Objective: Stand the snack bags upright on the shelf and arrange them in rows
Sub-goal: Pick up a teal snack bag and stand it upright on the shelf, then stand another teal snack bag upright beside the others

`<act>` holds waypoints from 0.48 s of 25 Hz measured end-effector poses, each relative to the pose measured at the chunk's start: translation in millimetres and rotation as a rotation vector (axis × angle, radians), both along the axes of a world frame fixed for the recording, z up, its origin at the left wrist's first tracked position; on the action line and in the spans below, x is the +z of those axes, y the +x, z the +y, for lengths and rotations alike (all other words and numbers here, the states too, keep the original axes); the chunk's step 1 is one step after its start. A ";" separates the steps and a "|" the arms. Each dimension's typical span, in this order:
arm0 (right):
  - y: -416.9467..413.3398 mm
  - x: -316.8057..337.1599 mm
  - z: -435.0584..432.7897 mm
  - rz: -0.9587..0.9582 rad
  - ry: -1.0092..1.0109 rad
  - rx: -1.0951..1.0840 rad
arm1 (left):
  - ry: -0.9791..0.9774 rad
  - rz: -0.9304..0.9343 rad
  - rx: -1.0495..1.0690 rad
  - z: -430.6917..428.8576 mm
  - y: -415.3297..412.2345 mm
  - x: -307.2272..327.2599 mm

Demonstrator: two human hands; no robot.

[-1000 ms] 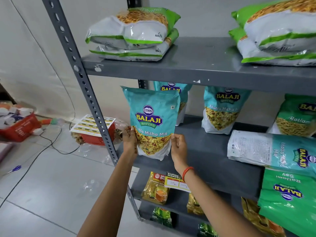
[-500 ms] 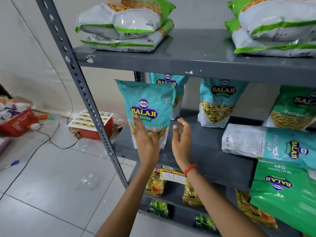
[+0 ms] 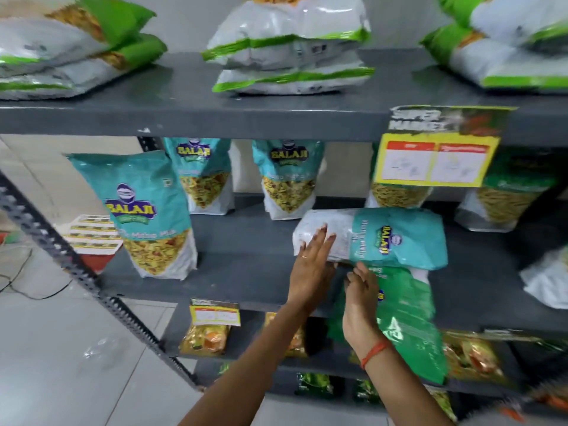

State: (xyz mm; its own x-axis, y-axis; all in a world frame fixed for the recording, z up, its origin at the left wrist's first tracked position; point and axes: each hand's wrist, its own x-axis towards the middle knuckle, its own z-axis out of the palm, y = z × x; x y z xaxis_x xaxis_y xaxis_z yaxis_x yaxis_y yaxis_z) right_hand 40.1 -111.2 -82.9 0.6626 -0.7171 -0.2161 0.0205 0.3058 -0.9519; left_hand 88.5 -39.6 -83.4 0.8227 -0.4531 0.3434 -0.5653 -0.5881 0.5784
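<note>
The left hand (image 3: 312,265) lies flat with fingers spread on the white end of a teal snack bag (image 3: 396,238) that rests on its side on the grey shelf (image 3: 246,272); it presses but does not grip. The right hand (image 3: 362,295), just beside it and lower, has loose open fingers touching the top of a green bag (image 3: 405,321) that hangs over the shelf edge, just under the teal one. Well to the left of both hands a teal bag (image 3: 147,210) stands upright. Beyond the fingertips more bags (image 3: 289,176) stand along the back.
</note>
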 end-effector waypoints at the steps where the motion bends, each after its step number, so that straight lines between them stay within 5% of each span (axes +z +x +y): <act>1: -4.5 2.4 -12.8 0.005 0.100 0.003 | 0.008 0.013 -0.022 -11.7 -1.2 -3.6; 6: -19.9 27.5 -41.5 -0.001 0.406 0.078 | -0.109 0.065 0.090 -40.5 -12.3 -3.9; 12: 2.2 22.3 -55.7 -0.046 0.258 0.183 | -0.504 0.178 0.230 -21.6 -7.6 19.0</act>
